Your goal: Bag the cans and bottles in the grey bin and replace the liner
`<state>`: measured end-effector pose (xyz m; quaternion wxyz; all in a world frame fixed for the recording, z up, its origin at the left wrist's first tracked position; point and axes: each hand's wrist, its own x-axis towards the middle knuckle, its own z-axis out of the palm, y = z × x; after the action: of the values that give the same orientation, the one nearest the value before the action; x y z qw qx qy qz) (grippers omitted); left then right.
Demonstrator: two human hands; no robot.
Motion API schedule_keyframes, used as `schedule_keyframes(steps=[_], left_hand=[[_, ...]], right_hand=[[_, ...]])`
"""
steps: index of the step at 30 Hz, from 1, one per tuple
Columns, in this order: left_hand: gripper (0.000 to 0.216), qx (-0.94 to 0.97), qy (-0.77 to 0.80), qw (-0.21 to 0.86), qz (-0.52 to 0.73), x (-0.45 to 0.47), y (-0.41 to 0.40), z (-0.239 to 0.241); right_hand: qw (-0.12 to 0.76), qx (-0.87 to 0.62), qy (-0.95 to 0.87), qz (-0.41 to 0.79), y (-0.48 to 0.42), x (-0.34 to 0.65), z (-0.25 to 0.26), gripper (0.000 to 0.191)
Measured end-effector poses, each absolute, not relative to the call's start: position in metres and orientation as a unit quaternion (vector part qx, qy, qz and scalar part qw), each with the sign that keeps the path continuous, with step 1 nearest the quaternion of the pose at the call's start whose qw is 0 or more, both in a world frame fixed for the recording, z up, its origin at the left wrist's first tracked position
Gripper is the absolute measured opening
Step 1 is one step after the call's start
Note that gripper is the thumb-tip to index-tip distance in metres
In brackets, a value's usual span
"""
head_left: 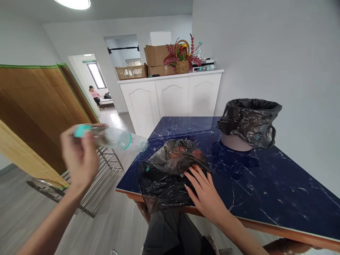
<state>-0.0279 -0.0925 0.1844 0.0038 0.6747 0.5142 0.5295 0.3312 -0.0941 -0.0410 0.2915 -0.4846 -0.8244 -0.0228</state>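
A clear plastic bottle (114,137) with a turquoise cap and a turquoise band is tilted sideways in my left hand (81,156), its base pointing right. My fingers close round the cap end, smeared by motion. A thin black plastic bag (167,184) lies crumpled at the table's front edge, partly hanging over it. Reddish shapes show through the film; what they are I cannot make out. My right hand (204,194) rests on the bag's right side, fingers stretched out and apart. The bottle is in the air, left of the bag.
A bin lined with a black bag (247,120) stands on the dark blue marbled table (265,184). To the left are a metal rack (106,170) and a woven mat screen (39,113). Cardboard boxes (159,60) and a flower basket (182,66) top a white cabinet (172,94). A person sits in the far room.
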Motion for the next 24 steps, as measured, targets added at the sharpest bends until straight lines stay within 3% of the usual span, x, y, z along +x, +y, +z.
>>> schedule_keyframes(steps=[6,11,19,24], left_hand=[[0.037,0.683,0.514,0.049,0.517,0.012,0.047,0.145],[0.039,0.701,0.523,0.055,0.482,0.010,0.112,0.112],[0.048,0.720,0.520,0.083,0.452,0.014,0.130,0.103],[0.075,0.718,0.502,-0.075,0.476,0.014,0.087,0.096]], right_hand=[[0.309,-0.497,-0.810,-0.035,-0.094,0.339,-0.047,0.044],[0.316,-0.499,-0.806,-0.038,-0.096,0.340,-0.053,0.046],[0.300,-0.480,-0.821,-0.082,-0.098,0.341,-0.049,0.039],[0.278,-0.428,-0.858,-0.059,-0.091,0.336,-0.020,0.040]])
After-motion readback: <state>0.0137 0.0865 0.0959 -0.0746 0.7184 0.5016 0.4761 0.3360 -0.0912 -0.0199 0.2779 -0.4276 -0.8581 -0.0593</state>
